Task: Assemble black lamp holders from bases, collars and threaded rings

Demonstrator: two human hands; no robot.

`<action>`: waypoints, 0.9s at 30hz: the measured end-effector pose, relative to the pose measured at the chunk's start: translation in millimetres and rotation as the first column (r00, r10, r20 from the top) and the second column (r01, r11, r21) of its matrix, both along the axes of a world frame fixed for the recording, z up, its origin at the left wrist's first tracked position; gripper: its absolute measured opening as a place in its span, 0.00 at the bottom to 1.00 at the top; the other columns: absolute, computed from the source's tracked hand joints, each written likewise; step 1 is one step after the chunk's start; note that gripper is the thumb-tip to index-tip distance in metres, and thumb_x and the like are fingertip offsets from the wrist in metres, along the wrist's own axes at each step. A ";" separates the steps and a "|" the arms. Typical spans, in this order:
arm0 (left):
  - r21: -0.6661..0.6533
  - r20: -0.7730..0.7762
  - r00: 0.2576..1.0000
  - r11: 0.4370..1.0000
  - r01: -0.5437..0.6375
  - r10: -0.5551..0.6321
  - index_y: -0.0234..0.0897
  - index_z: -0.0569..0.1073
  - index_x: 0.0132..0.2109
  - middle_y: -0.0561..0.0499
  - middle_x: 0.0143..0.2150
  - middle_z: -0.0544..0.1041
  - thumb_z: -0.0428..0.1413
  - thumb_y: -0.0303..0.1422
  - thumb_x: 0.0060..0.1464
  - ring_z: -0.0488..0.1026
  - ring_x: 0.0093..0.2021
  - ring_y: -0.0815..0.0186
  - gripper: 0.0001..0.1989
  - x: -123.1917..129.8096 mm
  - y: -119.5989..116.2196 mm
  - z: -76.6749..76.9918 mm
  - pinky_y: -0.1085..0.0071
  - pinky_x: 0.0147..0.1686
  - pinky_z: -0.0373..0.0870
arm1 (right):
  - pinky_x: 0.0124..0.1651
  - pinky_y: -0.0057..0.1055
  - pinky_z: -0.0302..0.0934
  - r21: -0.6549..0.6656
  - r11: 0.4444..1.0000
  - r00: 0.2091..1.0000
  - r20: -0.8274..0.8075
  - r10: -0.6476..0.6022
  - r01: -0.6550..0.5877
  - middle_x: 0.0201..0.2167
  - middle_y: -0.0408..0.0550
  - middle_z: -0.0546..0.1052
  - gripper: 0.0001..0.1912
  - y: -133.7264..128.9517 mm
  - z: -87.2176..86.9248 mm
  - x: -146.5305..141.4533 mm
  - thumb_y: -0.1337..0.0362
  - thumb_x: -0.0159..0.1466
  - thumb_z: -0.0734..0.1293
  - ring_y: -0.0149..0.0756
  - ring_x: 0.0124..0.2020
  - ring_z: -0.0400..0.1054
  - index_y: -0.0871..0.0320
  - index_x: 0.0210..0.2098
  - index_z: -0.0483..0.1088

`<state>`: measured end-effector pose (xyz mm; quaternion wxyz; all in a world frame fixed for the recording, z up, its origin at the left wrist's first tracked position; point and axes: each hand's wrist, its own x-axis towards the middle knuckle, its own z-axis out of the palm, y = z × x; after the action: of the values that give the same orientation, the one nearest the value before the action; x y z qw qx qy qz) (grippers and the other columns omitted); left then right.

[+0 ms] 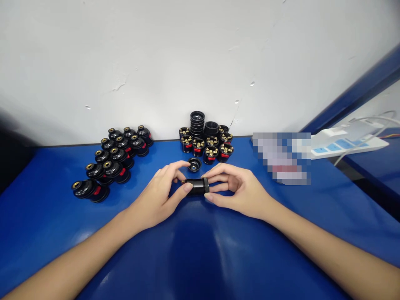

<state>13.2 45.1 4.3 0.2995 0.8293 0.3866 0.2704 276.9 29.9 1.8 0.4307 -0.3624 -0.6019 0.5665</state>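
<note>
Between my hands a black lamp socket [196, 187] lies on its side, just above the blue table. My left hand [158, 193] grips its left end with thumb and fingers. The fingers of my right hand [240, 188] are closed around the ring [206, 186] at its right end. Just behind it, near my left index finger, a black socket cap [194, 164] rests on the table with its hollow side up. Several open socket bodies [211, 153] with brass contacts and red switches stand farther back.
Several capped sockets [116, 170] stand in rows at the left. Near the wall are a stack of black threaded rings [197, 123] and a wider black ring [211, 127]. A blurred-out object [283, 160] and a white power strip [350, 146] with cables are at the right.
</note>
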 end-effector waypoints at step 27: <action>-0.027 0.043 0.997 0.998 0.057 -0.056 0.46 0.58 0.73 0.50 0.44 0.80 0.49 0.37 0.79 0.77 0.45 0.60 0.21 0.1 -2.0 -0.1 0.60 0.51 0.71 | 0.56 0.48 0.84 0.020 1.000 1.000 0.009 0.010 -0.010 0.45 0.51 0.88 0.20 -0.4 -0.5 0.9 0.63 0.59 0.84 0.49 0.49 0.87 0.56 0.48 0.80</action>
<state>13.3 43.1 4.1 0.3269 0.8296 0.3603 0.2739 277.8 29.5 1.3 0.4286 -0.3578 -0.6113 0.5609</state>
